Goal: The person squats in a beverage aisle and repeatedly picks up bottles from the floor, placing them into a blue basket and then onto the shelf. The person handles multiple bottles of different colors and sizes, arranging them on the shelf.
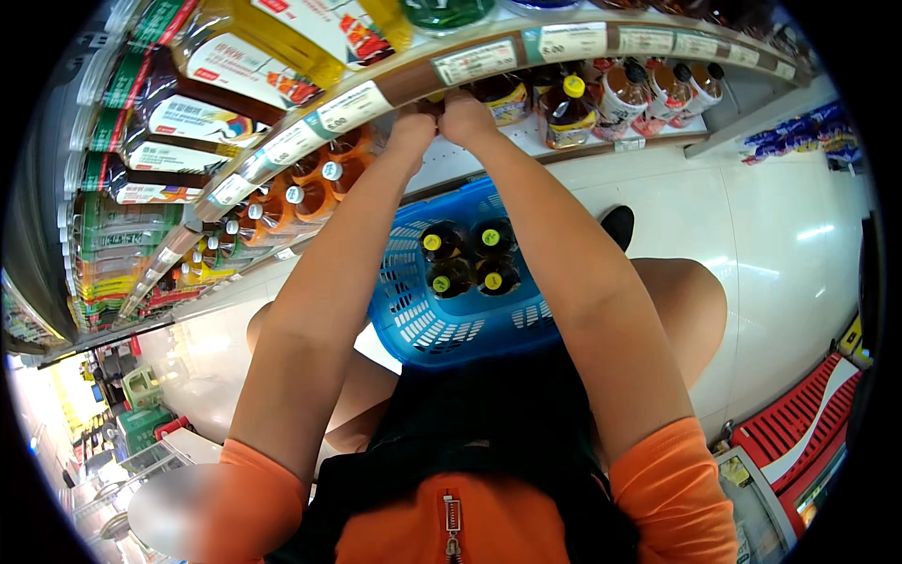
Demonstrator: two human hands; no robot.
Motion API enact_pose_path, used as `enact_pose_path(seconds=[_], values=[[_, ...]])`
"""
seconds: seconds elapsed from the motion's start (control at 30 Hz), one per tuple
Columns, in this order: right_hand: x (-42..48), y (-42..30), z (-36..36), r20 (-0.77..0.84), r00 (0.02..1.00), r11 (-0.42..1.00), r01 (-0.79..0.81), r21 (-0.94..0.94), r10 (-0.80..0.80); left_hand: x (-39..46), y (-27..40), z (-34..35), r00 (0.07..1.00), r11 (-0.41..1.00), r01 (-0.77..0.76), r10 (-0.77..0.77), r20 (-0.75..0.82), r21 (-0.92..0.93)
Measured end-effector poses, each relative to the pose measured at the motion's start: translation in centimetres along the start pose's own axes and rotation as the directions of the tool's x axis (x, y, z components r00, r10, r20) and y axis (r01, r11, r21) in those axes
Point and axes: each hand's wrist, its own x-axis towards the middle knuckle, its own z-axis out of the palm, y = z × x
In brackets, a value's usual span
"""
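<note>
Both arms stretch forward beneath the upper shelf's edge to the bottom shelf (525, 135). My left hand (414, 137) and my right hand (466, 118) are close together there. Their fingers are mostly hidden, with something dark between them that I cannot make out. Just right of my right hand stands a dark drink bottle (509, 99) with a yellowish label, and farther right a yellow-capped bottle (568, 113). Between my knees, against the shelf front, a blue plastic shopping basket (405, 321) holds several upright dark bottles (448, 276) with yellow and green caps.
White-capped orange drink bottles (310, 201) line the bottom shelf at left. Large bottles (239, 77) fill the shelf above, whose front edge carries price tags (476, 62). Black-capped bottles (624, 92) stand at right. A red slatted panel (789, 416) is behind on the right.
</note>
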Motion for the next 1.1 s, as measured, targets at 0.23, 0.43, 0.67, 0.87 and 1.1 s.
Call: enact_pose_path(seconds=[0.23, 0.43, 0.67, 0.87, 1.1], values=[[-6.1, 1.0, -1.2, -0.051, 0.997, 0.985, 0.061, 0.162, -0.053, -4.2, -0.3, 2.4, 0.997, 0.981, 0.077, -0.072, 0.035, -0.176], [-10.9, 1.2, -0.4, -0.142, 0.978, 0.983, 0.165, 0.078, -0.153, -8.8, -3.0, 2.3, 0.98, 0.86, 0.19, -0.198, 0.033, -0.473], [-13.4, -0.5, -4.0, -0.121, 0.951, 0.958, 0.285, 0.0, -0.283, -11.8, -0.5, 1.2, 0.98, 0.738, 0.199, -0.166, 0.113, -0.645], [-16.8, -5.4, -10.6, -0.088, 0.921, 0.924, 0.37, -0.098, -0.379, -17.9, 6.3, -1.8, 0.966, 0.79, 0.17, -0.016, 0.257, -0.589], [-23.8, -6.2, -13.3, 0.034, 0.949, 0.946, 0.316, -0.069, -0.315, -25.1, 7.6, -3.4, 0.854, 0.808, 0.376, -0.111, 0.509, -0.454]])
